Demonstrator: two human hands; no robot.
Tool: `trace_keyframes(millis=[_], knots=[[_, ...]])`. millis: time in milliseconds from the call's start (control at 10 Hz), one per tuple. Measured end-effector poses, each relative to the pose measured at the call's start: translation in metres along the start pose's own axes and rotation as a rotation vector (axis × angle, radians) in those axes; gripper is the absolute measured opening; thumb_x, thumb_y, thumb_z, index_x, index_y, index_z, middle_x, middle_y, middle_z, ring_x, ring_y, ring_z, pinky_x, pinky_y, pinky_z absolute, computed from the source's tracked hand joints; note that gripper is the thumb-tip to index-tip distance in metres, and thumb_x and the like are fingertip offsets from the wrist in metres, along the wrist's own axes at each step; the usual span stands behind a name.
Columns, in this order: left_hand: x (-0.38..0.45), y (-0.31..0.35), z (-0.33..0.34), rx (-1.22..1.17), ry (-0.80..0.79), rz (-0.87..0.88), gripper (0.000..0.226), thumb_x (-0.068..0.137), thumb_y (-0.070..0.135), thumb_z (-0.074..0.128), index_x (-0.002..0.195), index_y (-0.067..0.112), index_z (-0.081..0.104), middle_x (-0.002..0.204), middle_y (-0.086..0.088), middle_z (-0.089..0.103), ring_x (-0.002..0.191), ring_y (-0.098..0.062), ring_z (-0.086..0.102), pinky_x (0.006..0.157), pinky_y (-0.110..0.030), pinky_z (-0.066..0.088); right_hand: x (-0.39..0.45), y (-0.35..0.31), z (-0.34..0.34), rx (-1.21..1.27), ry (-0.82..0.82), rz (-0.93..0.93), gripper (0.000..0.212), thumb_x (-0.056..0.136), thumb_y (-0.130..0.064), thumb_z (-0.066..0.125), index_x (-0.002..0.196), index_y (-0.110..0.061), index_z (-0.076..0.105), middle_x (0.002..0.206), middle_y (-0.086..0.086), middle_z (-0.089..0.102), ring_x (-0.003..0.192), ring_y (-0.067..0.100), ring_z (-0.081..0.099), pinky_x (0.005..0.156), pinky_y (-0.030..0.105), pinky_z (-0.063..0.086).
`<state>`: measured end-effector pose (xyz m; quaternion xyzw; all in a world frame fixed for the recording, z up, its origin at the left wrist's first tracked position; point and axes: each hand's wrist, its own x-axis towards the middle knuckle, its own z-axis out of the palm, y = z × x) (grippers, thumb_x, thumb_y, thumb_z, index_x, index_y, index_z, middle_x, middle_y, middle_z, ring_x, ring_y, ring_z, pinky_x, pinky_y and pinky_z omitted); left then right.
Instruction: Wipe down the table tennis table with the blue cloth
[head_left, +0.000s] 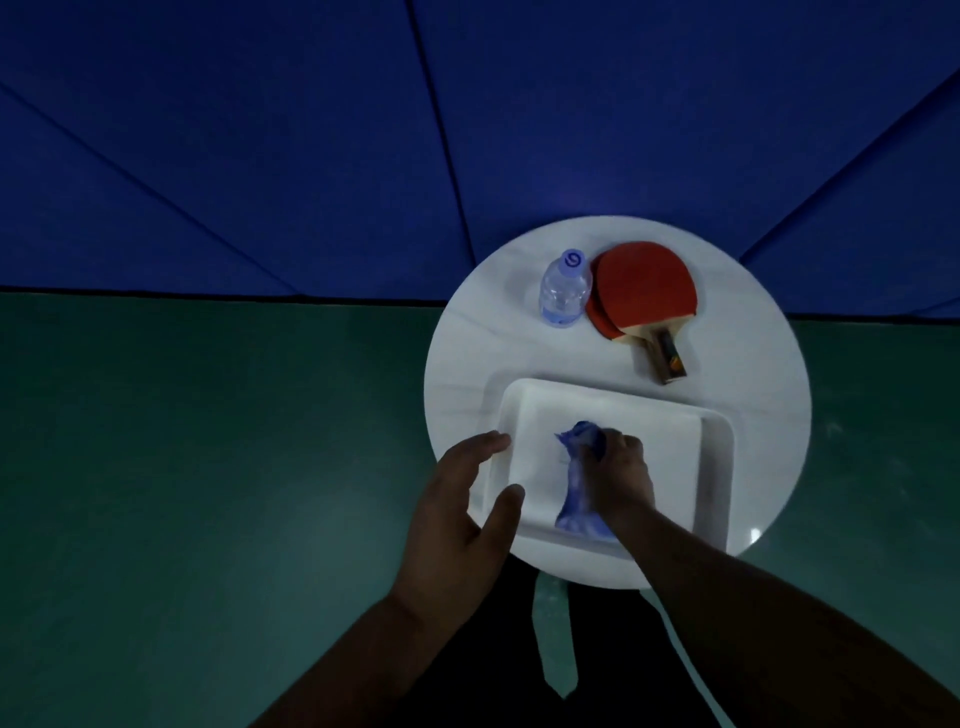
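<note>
Blue cloth (576, 483) hangs bunched over the white tray (719, 467), gripped by the right hand (621, 470) — fingers curled around it — while the left hand (462, 514), fingers spread and holding nothing, hovers at the tray's left edge, the cloth's lower end blurred.

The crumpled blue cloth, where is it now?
The crumpled blue cloth hangs from the right hand over the white rectangular tray, right of the left hand.

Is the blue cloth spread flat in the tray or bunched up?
Bunched up. The blue cloth hangs twisted from the right hand, which grips its top above the white tray.
</note>
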<state>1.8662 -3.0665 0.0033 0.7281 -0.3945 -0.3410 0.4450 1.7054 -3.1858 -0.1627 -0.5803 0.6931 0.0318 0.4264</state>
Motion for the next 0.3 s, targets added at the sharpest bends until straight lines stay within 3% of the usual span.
trace_keyframes(millis=[200,300], knots=[[0.000,-0.016,0.015,0.040,-0.030,-0.035,0.038,0.088,0.034,0.061,0.126,0.029,0.059,0.132,0.017,0.059,0.127,0.000,0.053,0.104,-0.013,0.037,-0.003,0.014,0.003,-0.001,-0.097,-0.014,0.048,0.096,-0.023,0.060,0.141,-0.006,0.049,0.144,0.021,0.041,0.129,0.038,0.047,0.107,0.038,0.038],[0.002,-0.013,0.021,0.030,0.005,-0.043,0.037,0.089,0.031,0.062,0.126,0.024,0.060,0.132,0.012,0.059,0.126,0.001,0.053,0.105,-0.013,0.037,-0.003,0.006,-0.037,0.228,0.052,-0.005,0.045,0.094,-0.026,0.066,0.135,-0.008,0.057,0.129,0.019,0.059,0.117,0.036,0.058,0.101,0.037,0.043]])
